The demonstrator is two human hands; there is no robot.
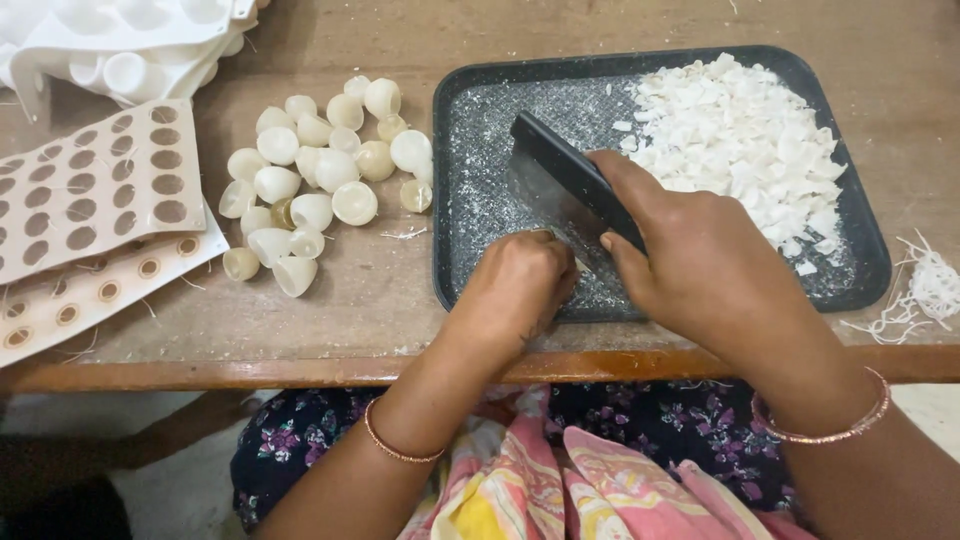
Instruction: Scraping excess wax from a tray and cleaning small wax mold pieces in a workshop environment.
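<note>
Right hand point(690, 265) clamped on scraper point(560, 170), blade down in tray point(455, 200). Left hand point(515, 285) curled shut beside the blade; what it holds is hidden. White flakes point(745, 140) heaped beyond.

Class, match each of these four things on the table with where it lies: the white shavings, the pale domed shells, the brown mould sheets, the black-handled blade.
Things:
1. white shavings
2. pale domed shells
3. brown mould sheets
4. black-handled blade

Places:
A. far left of the table
B. in the right hand
C. heaped at the right of the dark tray
D. on bare wood, left of the tray

Pairs: 1-C, 2-D, 3-A, 4-B
</note>
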